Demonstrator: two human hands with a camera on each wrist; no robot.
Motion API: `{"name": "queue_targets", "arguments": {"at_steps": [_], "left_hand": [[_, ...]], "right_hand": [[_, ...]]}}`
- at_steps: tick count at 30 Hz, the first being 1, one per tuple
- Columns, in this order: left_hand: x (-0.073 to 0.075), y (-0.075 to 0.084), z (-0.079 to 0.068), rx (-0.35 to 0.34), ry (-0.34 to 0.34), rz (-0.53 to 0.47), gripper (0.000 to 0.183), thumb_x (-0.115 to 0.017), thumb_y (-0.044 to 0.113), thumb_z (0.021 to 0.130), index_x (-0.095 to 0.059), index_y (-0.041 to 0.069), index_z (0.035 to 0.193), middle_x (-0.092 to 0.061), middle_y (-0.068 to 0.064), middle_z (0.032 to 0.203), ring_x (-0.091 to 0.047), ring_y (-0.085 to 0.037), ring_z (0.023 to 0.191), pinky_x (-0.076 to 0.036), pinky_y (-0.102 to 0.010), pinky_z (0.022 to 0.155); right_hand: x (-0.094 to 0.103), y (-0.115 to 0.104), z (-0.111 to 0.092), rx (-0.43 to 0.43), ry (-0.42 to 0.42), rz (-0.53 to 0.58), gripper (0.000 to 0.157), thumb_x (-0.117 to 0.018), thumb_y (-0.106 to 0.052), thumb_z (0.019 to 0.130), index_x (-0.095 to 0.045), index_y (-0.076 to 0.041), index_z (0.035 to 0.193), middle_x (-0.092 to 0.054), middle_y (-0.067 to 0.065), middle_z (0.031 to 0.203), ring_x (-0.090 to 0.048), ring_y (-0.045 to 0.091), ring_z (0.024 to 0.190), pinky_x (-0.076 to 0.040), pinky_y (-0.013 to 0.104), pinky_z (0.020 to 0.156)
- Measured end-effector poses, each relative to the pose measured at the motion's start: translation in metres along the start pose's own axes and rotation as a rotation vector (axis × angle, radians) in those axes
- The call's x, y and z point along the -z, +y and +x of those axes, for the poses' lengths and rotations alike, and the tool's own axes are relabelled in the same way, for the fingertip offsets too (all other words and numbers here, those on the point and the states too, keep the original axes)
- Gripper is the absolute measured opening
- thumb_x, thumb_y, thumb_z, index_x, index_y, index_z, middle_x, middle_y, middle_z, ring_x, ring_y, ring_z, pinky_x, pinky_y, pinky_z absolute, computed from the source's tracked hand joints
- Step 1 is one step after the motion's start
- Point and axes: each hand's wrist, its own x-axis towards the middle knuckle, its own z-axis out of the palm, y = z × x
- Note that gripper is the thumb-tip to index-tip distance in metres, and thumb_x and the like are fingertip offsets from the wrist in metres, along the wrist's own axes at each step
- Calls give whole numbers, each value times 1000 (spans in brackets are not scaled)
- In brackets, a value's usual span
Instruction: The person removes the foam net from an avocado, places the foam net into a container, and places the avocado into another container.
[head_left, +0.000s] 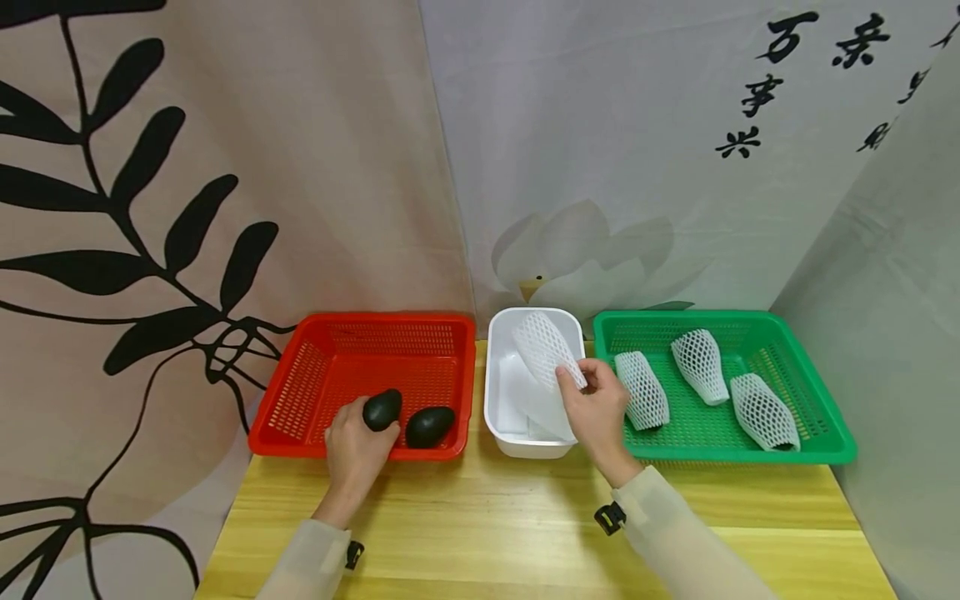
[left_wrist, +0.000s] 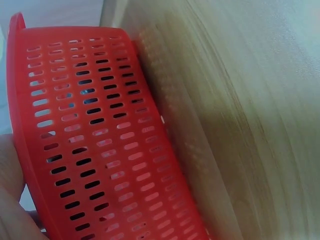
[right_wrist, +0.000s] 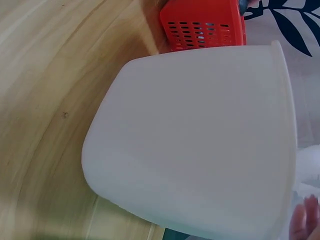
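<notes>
In the head view my left hand (head_left: pixel 354 446) grips a dark green avocado (head_left: pixel 382 409) over the front part of the red basket (head_left: pixel 352 375). A second avocado (head_left: pixel 430 427) lies just right of it in that basket. My right hand (head_left: pixel 597 408) pinches the lower end of a white foam net sleeve (head_left: pixel 543 346) between thumb and fingers, above the white plastic bin (head_left: pixel 495 392). More whitish material, its shape unclear, lies in the bin. In the left wrist view the basket wall hides most of the left hand; the bin's side covers much in the right wrist view.
To the right stands a green basket (head_left: pixel 697 437) with several net-sleeved pieces, one of them a sleeve (head_left: pixel 642 390) close to my right hand. All containers stand at the back of the wooden table (head_left: pixel 480 525), against a printed cloth backdrop (head_left: pixel 600 167).
</notes>
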Motion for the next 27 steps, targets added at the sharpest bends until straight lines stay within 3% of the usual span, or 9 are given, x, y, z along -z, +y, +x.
{"name": "queue_targets", "arguments": {"at_steps": [5,13,18,27], "left_hand": [[1,0,2,8,-31,32,50,-87,16,78,-68,-5,119,-71,-24,108,-65,-44,103,-41,-62,97],[3,3,5,39,-100,100,57,-85,20,79,-65,-10,124,-69,-28,105,-66,-47,96,-43,-59,88],[4,5,7,60,-138,130,61,-85,21,80,-63,-12,126,-68,-30,106,-66,-47,95,-42,-58,86],[5,7,8,80,-184,164,65,-85,23,80,-61,-14,129,-68,-31,108,-67,-48,96,-42,-58,86]], "right_hand": [[-7,0,4,-25,9,-49,18,-83,-6,87,-69,3,95,-70,14,76,-57,13,62,-46,16,59],[-14,0,7,-129,-54,-179,20,-82,-14,88,-70,-1,96,-72,12,82,-64,22,70,-51,30,62],[-17,2,8,-142,-52,-217,21,-82,-15,87,-70,-1,96,-72,13,83,-64,24,71,-51,37,63],[-24,2,7,-166,-97,-269,21,-80,-18,90,-69,-1,99,-71,13,87,-62,26,74,-51,40,65]]}}
